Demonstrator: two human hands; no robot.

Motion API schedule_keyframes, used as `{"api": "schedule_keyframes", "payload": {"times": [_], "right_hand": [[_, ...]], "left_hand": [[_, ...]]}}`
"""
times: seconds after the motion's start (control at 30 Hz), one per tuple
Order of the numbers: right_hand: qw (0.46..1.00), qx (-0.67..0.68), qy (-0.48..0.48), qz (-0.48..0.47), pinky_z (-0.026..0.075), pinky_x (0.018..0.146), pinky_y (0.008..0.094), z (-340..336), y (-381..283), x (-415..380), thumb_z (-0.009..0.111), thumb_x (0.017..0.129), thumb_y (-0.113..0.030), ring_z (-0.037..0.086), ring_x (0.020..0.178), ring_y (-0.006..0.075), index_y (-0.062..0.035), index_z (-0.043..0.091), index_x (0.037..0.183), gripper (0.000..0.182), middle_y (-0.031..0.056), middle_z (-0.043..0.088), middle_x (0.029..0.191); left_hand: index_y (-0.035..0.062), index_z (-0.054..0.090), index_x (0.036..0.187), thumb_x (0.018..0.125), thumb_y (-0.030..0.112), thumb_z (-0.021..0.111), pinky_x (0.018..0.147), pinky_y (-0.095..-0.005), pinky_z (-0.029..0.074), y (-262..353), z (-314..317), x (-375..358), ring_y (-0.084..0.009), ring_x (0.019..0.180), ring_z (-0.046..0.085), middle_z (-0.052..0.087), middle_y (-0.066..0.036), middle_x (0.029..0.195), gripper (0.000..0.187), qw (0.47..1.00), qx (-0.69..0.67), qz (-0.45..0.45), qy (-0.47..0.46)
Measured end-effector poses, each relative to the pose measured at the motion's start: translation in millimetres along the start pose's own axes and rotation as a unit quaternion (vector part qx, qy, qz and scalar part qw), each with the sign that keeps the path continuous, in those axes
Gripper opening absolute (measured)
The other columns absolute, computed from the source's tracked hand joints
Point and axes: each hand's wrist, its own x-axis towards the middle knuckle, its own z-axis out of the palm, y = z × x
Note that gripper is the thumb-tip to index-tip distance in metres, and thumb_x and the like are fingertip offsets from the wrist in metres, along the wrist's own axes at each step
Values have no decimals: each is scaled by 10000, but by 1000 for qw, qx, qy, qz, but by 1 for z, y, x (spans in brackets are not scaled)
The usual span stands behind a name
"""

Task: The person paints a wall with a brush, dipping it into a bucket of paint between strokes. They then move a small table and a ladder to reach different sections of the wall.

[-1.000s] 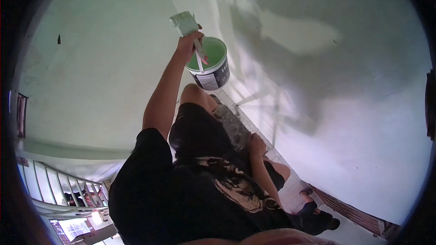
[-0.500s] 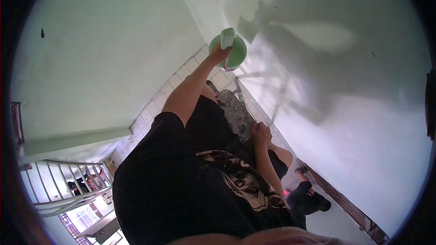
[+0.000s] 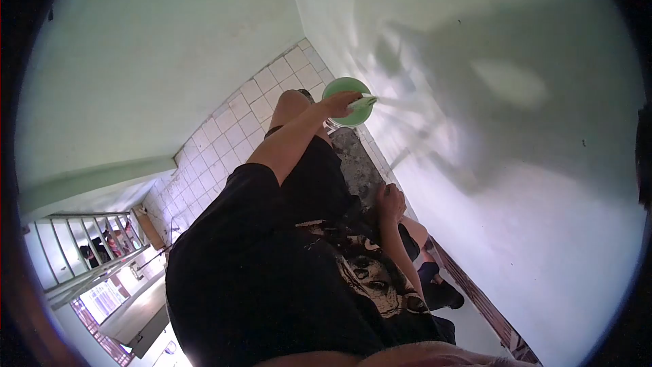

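Note:
A wide paintbrush (image 3: 363, 103) with pale green paint on its bristles is in my left hand (image 3: 341, 103), whose fingers are closed round it. The brush is held over a round bucket (image 3: 347, 83) of light green paint, tilted with its bristles toward the wall on the right. My hand and forearm hide part of the bucket's left side. My right hand (image 3: 391, 204) is closed at the edge of a grey, stained board (image 3: 358, 166) that extends forward between my legs. Its fingertips are partly hidden.
Pale green walls (image 3: 156, 47) meet in a corner ahead, above a white tiled floor (image 3: 234, 110). A strong shadow falls on the right wall (image 3: 509, 163). Below right, another person (image 3: 441, 292) in dark clothes is at floor level. A barred railing (image 3: 88, 245) stands lower left.
My left hand has turned the brush from upright to sideways and brought it lower over the bucket. The view has shifted slightly. My right hand stays on the board.

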Motion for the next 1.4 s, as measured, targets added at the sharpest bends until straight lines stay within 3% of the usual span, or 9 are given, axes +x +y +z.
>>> {"api": "schedule_keyframes", "payload": {"times": [0.23, 0.33, 0.5, 0.6, 0.9, 0.93, 1.0, 1.1, 1.4], "right_hand": [[999, 32, 12, 1, 440, 694, 466, 0, 1, 0, 478, 838, -383, 572, 788, 366, -58, 590, 776, 349, 181, 602, 751], [1000, 24, 9, -10, 440, 689, 471, -4, 0, 0, 473, 841, -375, 571, 782, 369, -50, 586, 763, 353, 180, 603, 757], [1000, 8, -3, -1, 460, 718, 434, -3, 1, 1, 471, 859, -394, 584, 835, 300, -63, 614, 808, 364, 130, 626, 800], [999, 42, 28, 1, 435, 726, 469, 1, 3, 0, 468, 837, -403, 570, 831, 362, -48, 603, 787, 382, 178, 616, 804], [999, 14, -45, 21, 446, 755, 490, 9, 13, 4, 450, 837, -424, 581, 863, 381, -24, 624, 825, 437, 218, 619, 833], [998, 8, -49, 27, 452, 756, 494, 10, 11, 6, 451, 833, -425, 581, 871, 394, -38, 634, 857, 428, 231, 616, 845], [998, 34, -44, 22, 454, 737, 502, -7, -3, 4, 443, 836, -415, 580, 844, 401, -48, 614, 830, 404, 218, 618, 850], [999, 30, -27, 1, 439, 724, 498, 0, -4, 7, 449, 838, -375, 571, 815, 392, -37, 599, 808, 371, 212, 610, 803], [999, 18, -41, -10, 468, 688, 452, -16, -9, 10, 499, 848, -345, 575, 772, 343, -16, 590, 750, 355, 170, 596, 737]], "left_hand": [[105, 489, 1109, 729, 100, 574, 889, -425, 397, 2, 35, 0, -332, 1069, 501, 553, -160, 1072, 390, 999, 36, 30, -3], [96, 465, 1187, 694, 82, 583, 863, -435, 421, 6, 42, 8, -367, 1012, 531, 553, -185, 1079, 508, 990, -20, -105, -94], [92, 454, 1219, 674, 126, 598, 896, -432, 413, -15, 68, 10, -363, 1042, 524, 560, -189, 1103, 564, 991, 15, -86, -97], [123, 463, 1209, 695, 136, 565, 894, -446, 413, 18, 67, 9, -352, 1059, 525, 564, -174, 1108, 524, 968, 21, -200, -152], [127, 519, 1157, 692, 155, 575, 835, -432, 451, 9, 101, -4, -319, 1027, 559, 585, -140, 1095, 469, 968, 83, -195, -136], [122, 522, 1159, 703, 175, 558, 894, -439, 423, -16, 127, -4, -341, 1060, 537, 572, -165, 1114, 460, 976, 192, -96, -33], [92, 475, 1190, 705, 221, 567, 922, -458, 399, 26, 80, -4, -350, 1049, 530, 537, -158, 1159, 510, 965, 139, -166, -148], [89, 472, 1189, 697, 227, 563, 898, -476, 412, 51, 62, -4, -339, 1037, 537, 555, -164, 1112, 519, 952, 100, -243, -156], [106, 490, 1128, 667, 190, 582, 770, -485, 466, 65, 51, 1, -354, 892, 591, 599, -164, 931, 477, 959, 128, -189, -169]]}}
